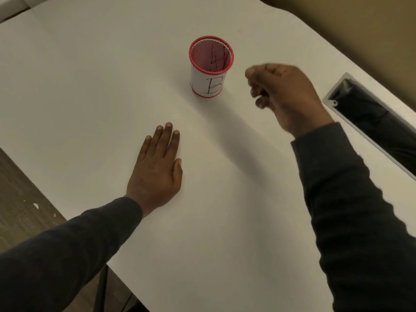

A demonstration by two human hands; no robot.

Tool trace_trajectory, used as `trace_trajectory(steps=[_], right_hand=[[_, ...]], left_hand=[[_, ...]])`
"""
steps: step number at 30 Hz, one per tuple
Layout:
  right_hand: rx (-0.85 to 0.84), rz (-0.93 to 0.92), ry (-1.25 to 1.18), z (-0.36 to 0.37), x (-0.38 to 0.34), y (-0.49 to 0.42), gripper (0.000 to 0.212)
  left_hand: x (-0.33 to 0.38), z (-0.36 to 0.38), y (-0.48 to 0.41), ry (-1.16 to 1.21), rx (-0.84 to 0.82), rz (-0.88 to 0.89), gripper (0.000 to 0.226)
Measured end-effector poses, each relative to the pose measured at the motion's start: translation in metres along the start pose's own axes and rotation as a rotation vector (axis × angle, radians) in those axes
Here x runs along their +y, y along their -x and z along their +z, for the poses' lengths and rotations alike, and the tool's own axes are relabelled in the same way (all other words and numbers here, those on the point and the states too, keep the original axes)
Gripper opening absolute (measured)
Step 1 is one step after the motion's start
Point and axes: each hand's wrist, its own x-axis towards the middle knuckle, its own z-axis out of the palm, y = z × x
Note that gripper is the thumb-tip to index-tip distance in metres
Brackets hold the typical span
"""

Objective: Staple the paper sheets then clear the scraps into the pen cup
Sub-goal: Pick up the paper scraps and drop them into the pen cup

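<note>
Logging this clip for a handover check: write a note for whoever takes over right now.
Left hand lies flat and open on the table.
Right hand is raised to the right of the pen cup, fingers curled; blur hides whether it holds scraps.
Pen cup stands upright, labelled B.
No sheets, stapler or loose scraps in view, so stapling cannot be confirmed.
Left: probably empty the right hand into the cup, if it holds anything.
</note>
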Motion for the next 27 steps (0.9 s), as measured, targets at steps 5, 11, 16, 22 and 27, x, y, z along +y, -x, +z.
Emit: trace_trajectory(steps=[5, 11, 16, 22, 27], right_hand=[[0.02, -0.082, 0.279, 0.019, -0.044, -0.045, 0.027], [-0.017, -0.136, 0.773, 0.056, -0.046, -0.096, 0.018], [-0.051, -0.223, 1.056, 0.063, -0.045, -0.1, 0.026], [-0.043, -0.29, 1.194, 0.064, -0.051, -0.095, 0.031], [-0.066, -0.281, 1.156, 0.064, -0.053, -0.089, 0.03]], left_hand=[[0.001, 0.0, -0.001, 0.007, -0.005, -0.003, 0.067], [0.0, -0.001, -0.001, 0.016, -0.006, -0.002, 0.068], [0.0, 0.0, -0.001, 0.026, -0.015, 0.0, 0.068], [0.0, 0.001, -0.001, 0.018, -0.01, 0.0, 0.067], [0.0, 0.002, -0.002, 0.02, -0.007, 0.003, 0.067]])
